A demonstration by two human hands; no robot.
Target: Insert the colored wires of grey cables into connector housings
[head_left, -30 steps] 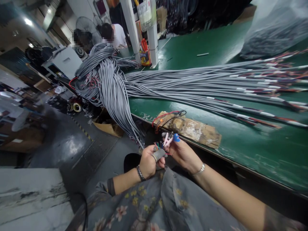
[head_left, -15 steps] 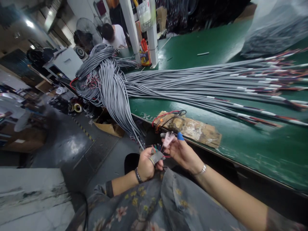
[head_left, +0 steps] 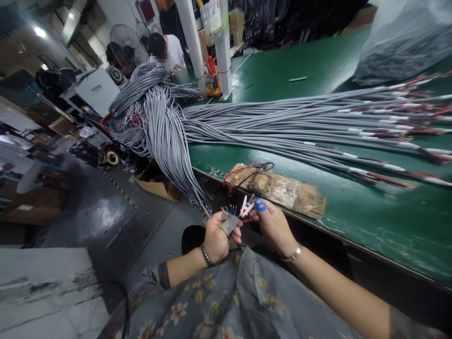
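My left hand (head_left: 216, 240) grips the end of a grey cable (head_left: 203, 207) in a fist, a grey wrap on its thumb. Thin coloured wires (head_left: 229, 210) fan up out of that cable end. My right hand (head_left: 273, 226), a blue cot on one fingertip, holds small pink snips (head_left: 246, 206) with the blades at the coloured wires. Both hands hover just off the near edge of the green table (head_left: 370, 212), above my lap.
A thick bundle of grey cables (head_left: 282, 127) lies across the table and hangs off its left end. A taped cardboard pad (head_left: 286, 190) with red and black wires sits at the near edge. A cardboard box (head_left: 158, 186) stands on the floor. A person sits far behind.
My right hand has brought the pink snips back against the fanned wires after lifting slightly away. My left hand stays closed on the cable end, shifted a little.
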